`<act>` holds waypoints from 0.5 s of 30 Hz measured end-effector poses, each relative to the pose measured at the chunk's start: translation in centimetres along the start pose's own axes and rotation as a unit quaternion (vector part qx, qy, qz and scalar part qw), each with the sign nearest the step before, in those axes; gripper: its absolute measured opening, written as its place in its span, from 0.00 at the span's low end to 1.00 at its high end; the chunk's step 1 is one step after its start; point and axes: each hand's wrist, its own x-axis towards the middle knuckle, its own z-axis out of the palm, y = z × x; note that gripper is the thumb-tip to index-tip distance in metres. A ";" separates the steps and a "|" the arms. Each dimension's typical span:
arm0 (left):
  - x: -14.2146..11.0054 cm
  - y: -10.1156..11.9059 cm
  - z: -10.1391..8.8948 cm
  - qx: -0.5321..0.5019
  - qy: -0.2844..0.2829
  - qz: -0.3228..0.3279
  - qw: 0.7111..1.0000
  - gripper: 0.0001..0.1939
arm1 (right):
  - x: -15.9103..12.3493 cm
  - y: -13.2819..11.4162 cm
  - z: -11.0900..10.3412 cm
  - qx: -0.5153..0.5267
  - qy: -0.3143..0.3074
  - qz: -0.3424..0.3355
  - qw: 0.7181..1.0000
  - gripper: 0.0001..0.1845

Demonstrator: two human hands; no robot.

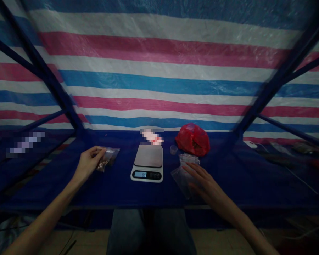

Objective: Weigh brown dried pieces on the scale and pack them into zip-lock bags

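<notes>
My left hand [91, 160] pinches the edge of a small clear zip bag [110, 155] at the left of the table; brownish bits lie in its lower part. My right hand [202, 179] rests with fingers stretched out over a stack of flat clear zip bags [183, 179]. Between the hands stands a white kitchen scale [148, 162] with a bare metal plate, its display reading 0.0. A small clear plastic cup [173, 149] is just right of the scale. Behind the bags sits a red plastic bag [192, 140], its mouth open on brownish contents.
The blue table [117, 193] meets a striped plastic sheet [159, 85] at the back. Blue metal frame bars [271, 85] slope up on both sides. A blurred-out pinkish item [152, 136] lies behind the scale. A white object [250, 144] with a cable is at far right.
</notes>
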 end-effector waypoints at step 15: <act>4.8 -1.9 1.6 0.346 0.092 0.266 0.895 0.18 | 3.0 0.5 -2.4 -0.004 0.033 -0.024 0.999 0.25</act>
